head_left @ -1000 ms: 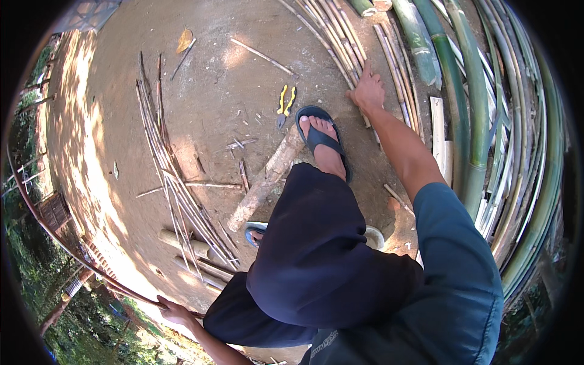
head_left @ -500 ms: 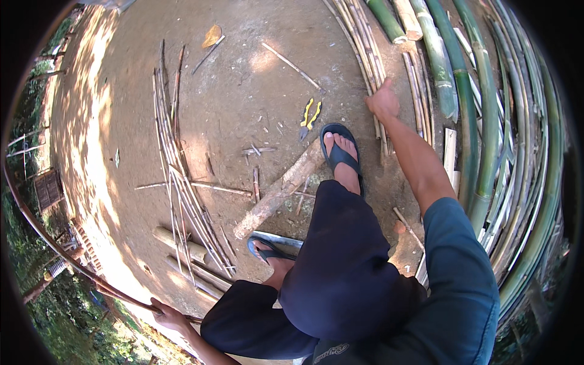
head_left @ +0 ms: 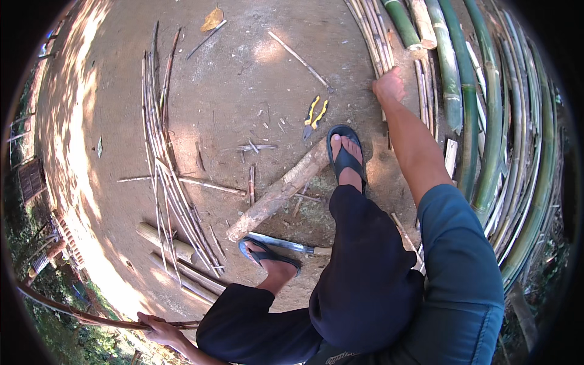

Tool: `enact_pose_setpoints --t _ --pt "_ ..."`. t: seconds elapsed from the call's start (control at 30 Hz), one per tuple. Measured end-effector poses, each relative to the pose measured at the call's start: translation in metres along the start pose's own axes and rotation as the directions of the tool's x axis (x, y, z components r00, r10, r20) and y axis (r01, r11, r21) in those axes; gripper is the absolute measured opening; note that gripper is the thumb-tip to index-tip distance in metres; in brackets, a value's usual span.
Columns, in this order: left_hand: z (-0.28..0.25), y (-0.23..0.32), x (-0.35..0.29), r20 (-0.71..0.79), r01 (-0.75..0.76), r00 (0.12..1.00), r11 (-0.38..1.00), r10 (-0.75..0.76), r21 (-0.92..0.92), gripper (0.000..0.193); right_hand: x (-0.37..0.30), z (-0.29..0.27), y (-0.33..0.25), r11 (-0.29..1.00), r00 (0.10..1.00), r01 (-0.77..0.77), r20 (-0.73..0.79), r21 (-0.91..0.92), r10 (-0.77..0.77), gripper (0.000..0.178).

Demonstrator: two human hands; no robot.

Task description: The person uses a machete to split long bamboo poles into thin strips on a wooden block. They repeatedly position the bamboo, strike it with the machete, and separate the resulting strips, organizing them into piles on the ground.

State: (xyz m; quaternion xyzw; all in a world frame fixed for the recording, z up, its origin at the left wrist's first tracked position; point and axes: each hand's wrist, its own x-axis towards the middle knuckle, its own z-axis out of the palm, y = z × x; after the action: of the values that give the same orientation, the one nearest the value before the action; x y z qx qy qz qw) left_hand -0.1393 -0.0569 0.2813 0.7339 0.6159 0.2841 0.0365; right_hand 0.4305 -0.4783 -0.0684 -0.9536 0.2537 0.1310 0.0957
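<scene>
Right hand (head_left: 389, 86) has slid farther along the split bamboo strips (head_left: 371, 33) beyond the log (head_left: 280, 191), clenched on one; left hand (head_left: 155, 328) keeps gripping a thin cane (head_left: 79, 313).

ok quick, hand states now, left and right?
Left hand: closed around a long thin brown stick.
Right hand: reaching down onto the split bamboo strips; grip cannot be told.

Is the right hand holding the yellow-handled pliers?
No. The right hand rests on the bamboo strips, while the yellow-handled pliers lie untouched on the dirt ground.
</scene>
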Motion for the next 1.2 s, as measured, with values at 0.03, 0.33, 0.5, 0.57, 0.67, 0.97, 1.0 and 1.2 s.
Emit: enact_pose_setpoints --t 0.03,0.33,0.5,0.57,0.67,0.97,1.0,1.2 --pt "0.001 -0.004 0.0 0.004 -0.014 1.0 0.999 0.014 -0.033 0.054 -0.001 -0.006 0.0 0.999 1.0 0.004 0.009 -0.033 -0.004 0.055" --pt "-0.001 0.001 0.004 0.007 0.003 1.0 0.982 -0.002 -0.191 0.049 0.012 -0.024 -0.01 0.997 0.996 0.001 0.092 -0.084 0.006 0.074" --pt "-0.001 -0.008 0.006 -0.009 0.027 1.0 0.986 -0.029 -0.167 0.047 0.033 -0.034 -0.032 0.991 0.987 0.101 0.113 0.083 -0.11 0.073" --pt "0.005 -0.006 0.006 -0.008 0.021 1.0 0.988 -0.023 -0.155 0.047 0.067 -0.027 -0.042 0.957 0.967 0.099 0.198 0.274 -0.157 0.065" --pt "0.006 -0.001 0.006 0.024 0.009 1.0 0.985 -0.005 -0.172 0.045 0.076 -0.026 -0.083 0.788 0.874 -0.039 0.403 0.614 -0.27 0.057" --pt "0.007 0.001 0.01 -0.005 0.032 0.999 0.975 -0.033 -0.222 0.049 -0.055 0.006 -0.242 0.693 0.824 -0.076 0.437 0.716 -0.361 0.049" --pt "0.007 0.006 0.008 -0.004 0.031 0.999 0.976 -0.033 -0.217 0.049 -0.073 0.016 -0.254 0.756 0.839 0.022 0.399 0.654 -0.369 0.051" --pt "0.009 0.012 0.008 -0.023 0.023 0.999 0.975 -0.028 -0.222 0.049 -0.174 0.076 -0.261 0.907 0.88 0.084 0.395 0.414 -0.262 0.079"
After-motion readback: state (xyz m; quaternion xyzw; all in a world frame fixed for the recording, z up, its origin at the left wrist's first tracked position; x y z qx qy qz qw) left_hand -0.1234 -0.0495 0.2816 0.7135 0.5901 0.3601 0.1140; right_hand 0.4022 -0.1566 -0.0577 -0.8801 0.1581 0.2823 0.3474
